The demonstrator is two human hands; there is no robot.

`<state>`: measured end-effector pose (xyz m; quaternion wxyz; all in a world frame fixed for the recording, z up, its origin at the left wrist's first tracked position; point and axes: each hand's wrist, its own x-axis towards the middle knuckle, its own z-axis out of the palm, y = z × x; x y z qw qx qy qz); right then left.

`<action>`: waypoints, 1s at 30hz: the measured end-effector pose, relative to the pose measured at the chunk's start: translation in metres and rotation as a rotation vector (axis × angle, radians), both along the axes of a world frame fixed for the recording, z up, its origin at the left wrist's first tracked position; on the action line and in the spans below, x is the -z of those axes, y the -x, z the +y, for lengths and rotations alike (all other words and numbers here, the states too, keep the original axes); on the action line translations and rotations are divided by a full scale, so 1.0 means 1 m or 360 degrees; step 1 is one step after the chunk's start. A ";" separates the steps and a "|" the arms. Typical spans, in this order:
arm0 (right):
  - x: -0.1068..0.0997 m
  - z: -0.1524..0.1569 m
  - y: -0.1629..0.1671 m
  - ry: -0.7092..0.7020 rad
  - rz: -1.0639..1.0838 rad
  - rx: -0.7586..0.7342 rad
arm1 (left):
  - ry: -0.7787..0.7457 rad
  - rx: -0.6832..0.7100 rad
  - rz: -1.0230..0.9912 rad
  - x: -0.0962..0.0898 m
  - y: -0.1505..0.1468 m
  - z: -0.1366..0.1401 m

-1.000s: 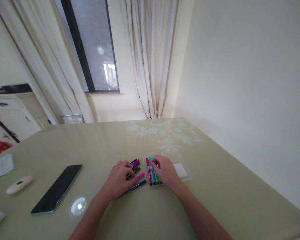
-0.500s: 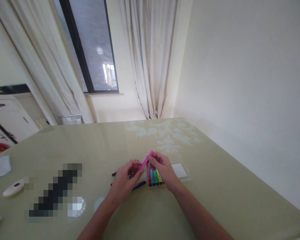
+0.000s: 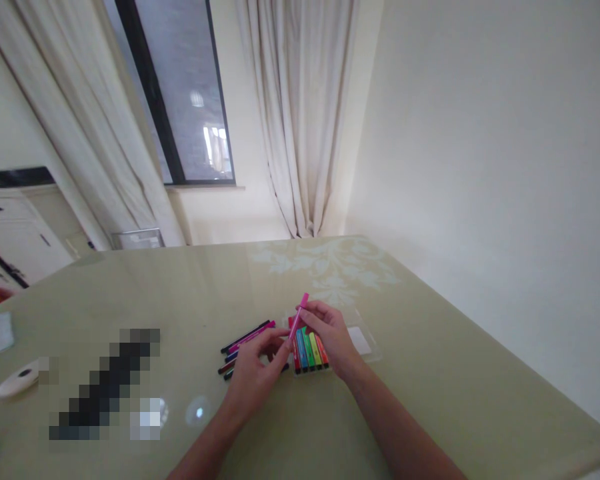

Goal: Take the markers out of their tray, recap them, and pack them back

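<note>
Left hand (image 3: 254, 368) and right hand (image 3: 332, 335) pinch the pink marker (image 3: 296, 323), tilted between them.

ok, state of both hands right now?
Left hand: closed, fingertips holding the pink marker near its lower end.
Right hand: closed, fingertips holding the same pink marker, higher up.

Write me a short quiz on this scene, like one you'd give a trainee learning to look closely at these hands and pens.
1. What colour is the held pen: A green, B pink, or C black?
2. True or false: the loose pens lie to the right of the clear case.
3. Which hand is nearer the loose pens?

Key:
1. B, pink.
2. False; they lie to its left.
3. The left hand.
</note>
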<state>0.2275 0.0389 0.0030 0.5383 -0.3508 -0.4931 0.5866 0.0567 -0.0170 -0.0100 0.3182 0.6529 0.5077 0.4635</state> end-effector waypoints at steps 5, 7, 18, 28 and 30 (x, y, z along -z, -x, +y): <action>-0.004 0.019 -0.031 -0.0087 -0.0216 0.0296 | -0.0476 0.0123 0.0757 0.002 -0.005 -0.010; -0.003 0.028 -0.050 -0.0124 -0.0424 0.0480 | -0.0595 0.0287 0.1021 0.005 -0.011 -0.015; 0.017 0.026 -0.051 -0.0109 -0.1410 0.0188 | -0.0456 0.0397 0.1335 0.011 -0.023 -0.022; 0.011 0.021 -0.045 -0.0081 -0.1820 0.0326 | -0.0556 0.0335 0.1472 0.021 -0.027 -0.021; 0.014 0.021 -0.041 -0.0056 -0.1864 0.0360 | -0.0553 0.0328 0.1500 0.022 -0.028 -0.020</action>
